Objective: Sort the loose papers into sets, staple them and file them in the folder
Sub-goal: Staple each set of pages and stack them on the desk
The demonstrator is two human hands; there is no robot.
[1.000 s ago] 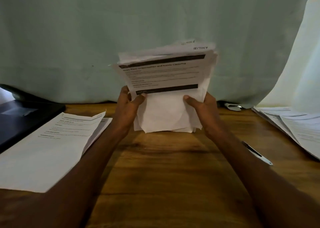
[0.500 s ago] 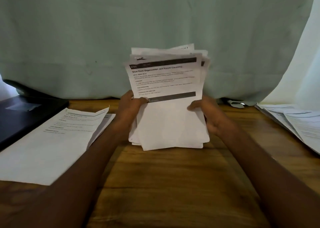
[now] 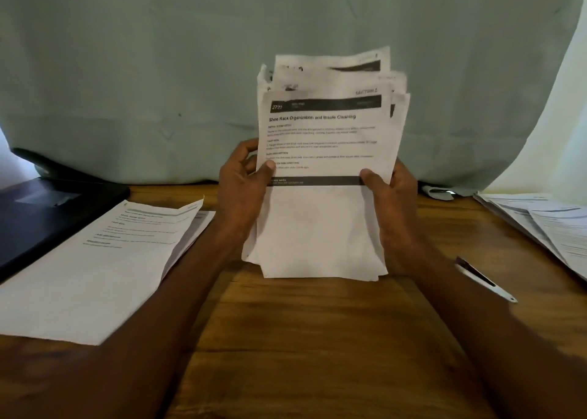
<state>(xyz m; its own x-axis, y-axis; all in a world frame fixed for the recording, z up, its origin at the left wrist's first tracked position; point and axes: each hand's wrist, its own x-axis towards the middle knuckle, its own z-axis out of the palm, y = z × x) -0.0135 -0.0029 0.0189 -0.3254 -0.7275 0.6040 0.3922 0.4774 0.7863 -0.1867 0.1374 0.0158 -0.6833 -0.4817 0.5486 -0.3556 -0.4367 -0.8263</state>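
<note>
The left hand [image 3: 243, 180] and right hand [image 3: 392, 196] are each gripping a side of the paper stack [image 3: 320, 228], thumbs pressing its front, forearms reaching forward. The stack is standing upright on the bench [image 3: 317, 339], its top edges uneven. In the inspector's judgement, loosening the grip while tapping would square it. Sorted sheets [image 3: 95, 259] are lying left, beside the dark folder [image 3: 47, 215].
</note>
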